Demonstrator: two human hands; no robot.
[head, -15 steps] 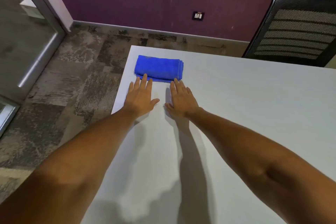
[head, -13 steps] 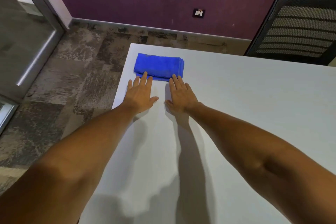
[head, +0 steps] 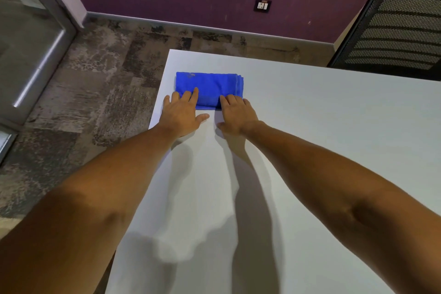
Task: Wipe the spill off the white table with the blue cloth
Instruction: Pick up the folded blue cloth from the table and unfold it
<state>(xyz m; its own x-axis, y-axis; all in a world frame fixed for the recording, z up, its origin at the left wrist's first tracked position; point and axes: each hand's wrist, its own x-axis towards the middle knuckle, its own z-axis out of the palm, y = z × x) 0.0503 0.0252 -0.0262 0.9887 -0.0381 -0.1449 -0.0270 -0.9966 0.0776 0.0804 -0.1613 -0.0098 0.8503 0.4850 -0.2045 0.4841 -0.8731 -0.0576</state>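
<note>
While both bare arms reached forward across the white counter (head: 310, 150), the left hand (head: 182, 114) and right hand (head: 236, 114) lay flat, palms down, side by side and slightly apart. Fingers of both hands were extended and spread, gripping nothing. The folded blue cloth (head: 210, 87) lay just beyond and partly under the fingertips, near the counter's far left corner: the left hand's longer fingers (head: 194, 95) overlapped the cloth's near left edge, the right hand's fingers (head: 226, 100) its near right edge. Both thumbs pointed inward on bare counter, short of the cloth. No spill could be made out on the surface. Ahead of the fingers, past the counter's far edge, stood a purple wall with a socket (head: 262, 5); to their far right, a black mesh chair (head: 396, 24).
</note>
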